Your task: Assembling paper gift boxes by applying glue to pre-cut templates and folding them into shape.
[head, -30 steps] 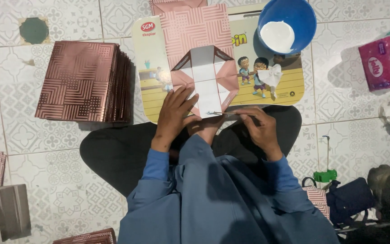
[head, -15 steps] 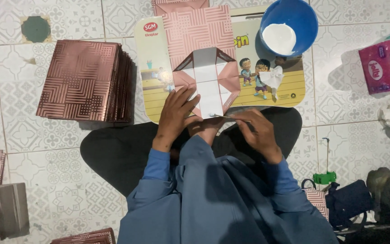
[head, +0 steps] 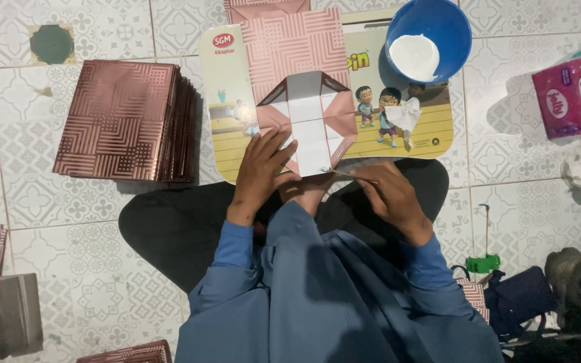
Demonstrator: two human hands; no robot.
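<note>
Watching from my end, at far left a stack of rose-gold patterned sheets (head: 121,121) sits on the tiled floor (head: 48,222), well apart from my hands. My left hand (head: 261,168) lies flat, fingers spread and loose, pressing down on the lower left corner of the half-folded paper bag (head: 306,111), which lies on a cartoon-printed board (head: 226,101) in front of my lap with its white inner flaps opened into a diamond. To do this fold well, I judge the left palm should keep the bag pinned so the crease stays square while the other hand works along the bottom edge. My right hand (head: 388,195) is curled, fingertips pinched on the bag's bottom flap edge; whether it also holds a thin stick I cannot tell. Further right, a blue bowl of white paste (head: 428,40) rests on the board's top corner, and a pink tissue pack (head: 566,94) lies beyond it.
</note>
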